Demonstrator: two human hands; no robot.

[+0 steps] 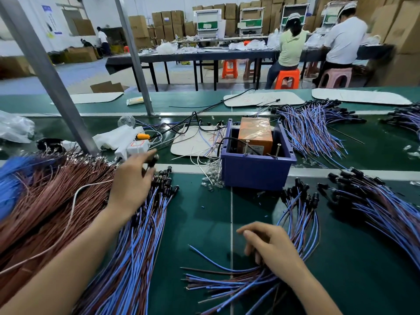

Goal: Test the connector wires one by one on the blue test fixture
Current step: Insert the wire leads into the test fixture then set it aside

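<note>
The blue test fixture (254,171) is a plastic box with an orange block inside and two upright screws at its front rim. It stands at the middle of the green bench. My left hand (131,183) hovers over a big pile of blue and brown connector wires (136,246) and pinches one black connector (151,161) at its fingertips, blurred by motion. My right hand (270,248) rests with curled fingers on a smaller bundle of wires (297,214), to the front right of the fixture.
Brown wires (45,201) are heaped at the far left beside a slanted metal post (56,87). More wire bundles (381,205) lie right of and behind the fixture. Small clear bulbs (211,178) are scattered left of it. A white power strip (134,147) lies behind my left hand.
</note>
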